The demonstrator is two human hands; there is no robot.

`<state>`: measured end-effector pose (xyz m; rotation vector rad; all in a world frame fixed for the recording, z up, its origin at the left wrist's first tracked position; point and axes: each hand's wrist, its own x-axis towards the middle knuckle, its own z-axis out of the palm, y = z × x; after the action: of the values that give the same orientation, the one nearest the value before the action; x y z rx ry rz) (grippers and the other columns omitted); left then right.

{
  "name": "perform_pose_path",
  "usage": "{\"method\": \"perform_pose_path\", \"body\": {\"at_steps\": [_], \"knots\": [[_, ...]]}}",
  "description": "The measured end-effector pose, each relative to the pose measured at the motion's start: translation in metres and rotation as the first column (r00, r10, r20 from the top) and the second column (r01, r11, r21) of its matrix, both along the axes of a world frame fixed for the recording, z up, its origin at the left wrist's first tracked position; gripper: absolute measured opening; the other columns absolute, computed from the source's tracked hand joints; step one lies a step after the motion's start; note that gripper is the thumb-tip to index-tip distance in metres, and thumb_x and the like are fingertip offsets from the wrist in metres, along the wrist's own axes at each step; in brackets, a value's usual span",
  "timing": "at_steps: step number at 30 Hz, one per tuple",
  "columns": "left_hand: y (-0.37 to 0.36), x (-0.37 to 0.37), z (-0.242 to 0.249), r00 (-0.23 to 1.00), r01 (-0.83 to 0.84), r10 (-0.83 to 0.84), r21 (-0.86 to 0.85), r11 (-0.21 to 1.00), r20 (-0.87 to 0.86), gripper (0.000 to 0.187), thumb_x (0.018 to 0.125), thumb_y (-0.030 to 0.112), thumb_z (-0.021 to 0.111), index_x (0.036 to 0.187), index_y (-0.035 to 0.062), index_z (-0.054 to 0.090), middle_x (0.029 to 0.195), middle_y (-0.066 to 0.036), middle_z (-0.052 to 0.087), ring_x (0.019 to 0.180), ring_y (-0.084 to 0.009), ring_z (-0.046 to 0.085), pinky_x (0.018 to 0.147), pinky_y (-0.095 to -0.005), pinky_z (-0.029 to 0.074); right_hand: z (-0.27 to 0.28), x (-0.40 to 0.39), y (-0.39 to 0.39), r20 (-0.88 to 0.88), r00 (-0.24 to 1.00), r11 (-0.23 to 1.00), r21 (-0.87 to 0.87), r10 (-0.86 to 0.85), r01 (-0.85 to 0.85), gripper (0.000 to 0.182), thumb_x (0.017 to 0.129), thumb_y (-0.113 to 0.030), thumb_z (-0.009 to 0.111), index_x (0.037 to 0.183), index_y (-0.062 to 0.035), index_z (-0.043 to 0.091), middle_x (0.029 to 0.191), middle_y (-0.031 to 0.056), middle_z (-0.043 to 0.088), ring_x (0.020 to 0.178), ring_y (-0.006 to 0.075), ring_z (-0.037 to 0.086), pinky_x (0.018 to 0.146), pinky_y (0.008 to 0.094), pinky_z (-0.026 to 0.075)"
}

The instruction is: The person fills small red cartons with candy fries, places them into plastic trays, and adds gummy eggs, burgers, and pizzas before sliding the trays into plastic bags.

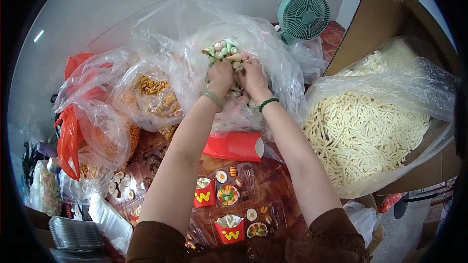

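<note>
Both my hands reach into a large clear plastic bag (190, 34) of small toy ice-cream cones (224, 48) in pale green, pink and white. My left hand (220, 77), wearing a pale bangle, has its fingers curled down among the cones. Close beside it, my right hand (253, 77), with a dark green bead bracelet, bends its fingers over the same pile. Whatever small piece is in either hand is hidden by the fingers. A red carton (234, 146) lies below the bag, between my forearms.
A bag of cream-coloured toy fries (365, 136) in a cardboard box (368, 24) stands right. Left are bags of orange pieces (161, 97) and a red bag (68, 136). Blister trays (248, 175) with fries packs (229, 229) lie in front. A green fan (304, 15) is behind.
</note>
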<state>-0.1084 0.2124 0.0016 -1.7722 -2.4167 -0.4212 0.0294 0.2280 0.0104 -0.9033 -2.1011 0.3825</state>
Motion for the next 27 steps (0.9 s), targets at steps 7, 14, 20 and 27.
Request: {"method": "perform_pose_path", "body": {"at_steps": [7, 14, 20, 27], "knots": [[-0.042, 0.016, 0.022, 0.930, 0.045, -0.227, 0.525, 0.850, 0.288, 0.025, 0.085, 0.014, 0.056, 0.106, 0.0008, 0.054, 0.090, -0.020, 0.063, 0.088, -0.0364, 0.062, 0.073, -0.0448, 0.050, 0.034, 0.056, -0.061, -0.751, 0.658, 0.552, -0.525, 0.058, -0.648, 0.025, 0.088, -0.012, 0.065, 0.110, -0.0018, 0.063, 0.086, 0.0043, 0.066, 0.071, 0.0079, 0.060, 0.058, 0.0195, 0.048], [-0.152, 0.015, 0.069, 0.827, 0.048, -0.347, 0.559, 0.828, 0.443, 0.040, 0.080, 0.013, 0.070, 0.114, -0.0019, 0.055, 0.074, -0.006, 0.066, 0.062, -0.0096, 0.062, 0.056, -0.0228, 0.049, 0.037, 0.138, -0.183, -0.217, 0.865, 0.833, -0.244, 0.453, -0.497, 0.026, 0.077, -0.005, 0.071, 0.103, -0.0047, 0.068, 0.103, 0.0096, 0.063, 0.093, 0.0183, 0.061, 0.081, 0.0288, 0.050], [-0.261, 0.037, 0.084, 0.589, -0.091, -0.486, 0.651, 0.754, 0.645, 0.033, 0.082, 0.009, 0.070, 0.112, 0.0014, 0.058, 0.075, -0.001, 0.063, 0.062, -0.0077, 0.060, 0.056, -0.0204, 0.048, -0.006, 0.159, -0.244, 0.236, 0.903, 0.933, -0.085, 0.359, -0.349, 0.033, 0.077, -0.009, 0.072, 0.108, -0.0052, 0.063, 0.116, 0.0128, 0.053, 0.094, 0.0274, 0.060, 0.082, 0.0328, 0.051], [-0.379, 0.044, 0.086, 0.325, -0.158, -0.362, 0.428, 0.890, 0.874, 0.029, 0.084, 0.003, 0.067, 0.111, -0.0008, 0.056, 0.081, -0.003, 0.063, 0.066, -0.0064, 0.060, 0.056, -0.0177, 0.049, 0.009, 0.195, -0.285, 0.175, 0.934, 0.943, -0.175, 0.312, -0.282, 0.031, 0.081, -0.002, 0.065, 0.111, -0.0033, 0.060, 0.121, 0.0151, 0.049, 0.102, 0.0285, 0.057, 0.080, 0.0342, 0.050]]}}
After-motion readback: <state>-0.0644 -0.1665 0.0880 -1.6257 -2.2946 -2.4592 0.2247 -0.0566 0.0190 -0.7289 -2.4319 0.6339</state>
